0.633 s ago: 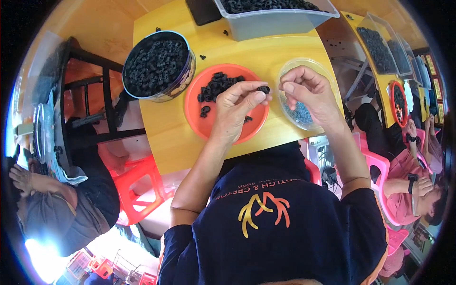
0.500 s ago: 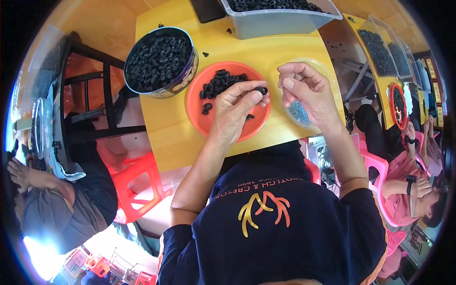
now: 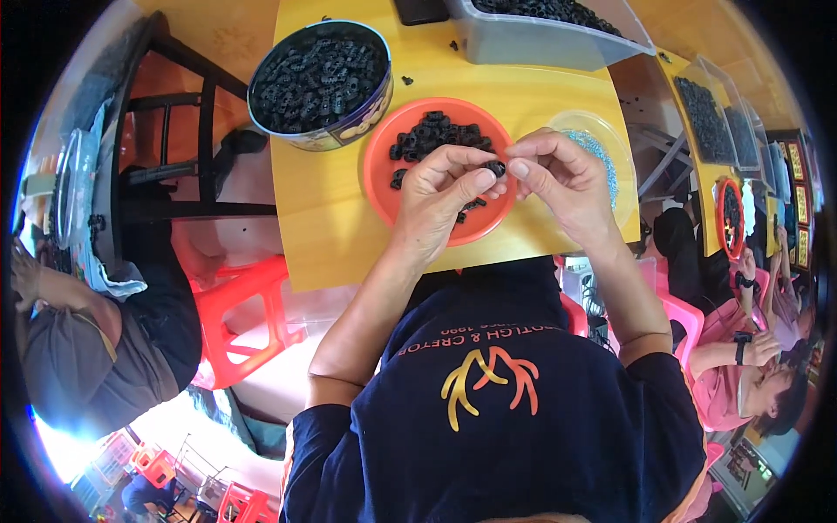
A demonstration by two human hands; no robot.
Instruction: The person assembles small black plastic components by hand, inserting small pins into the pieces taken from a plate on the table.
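Thumb and fingers of my left hand [image 3: 440, 196] pinch a small black ribbed plastic part [image 3: 496, 168] above the right side of an orange-red plate [image 3: 377, 187]. My right hand [image 3: 567, 187] is closed in a pinch, its fingertips up against that part. Whatever is between them is too small to make out. Behind my left hand, a heap of similar black parts [image 3: 440, 131] lies on the plate, with a few more under my fingers. A clear round dish [image 3: 629, 148] holding tiny blue pieces [image 3: 602, 161] stands to the right, partly hidden by my right hand.
A round tub [image 3: 318, 139] full of black parts stands at the back left of the yellow table [image 3: 331, 253]. A clear plastic bin [image 3: 549, 52] of black parts is at the back, beside a dark flat object [image 3: 421, 10]. Other people sit at both sides, near a red stool [image 3: 248, 322].
My right hand has moved left from over the dish of blue pieces to the black part in my left hand. The whole view has shifted slightly.
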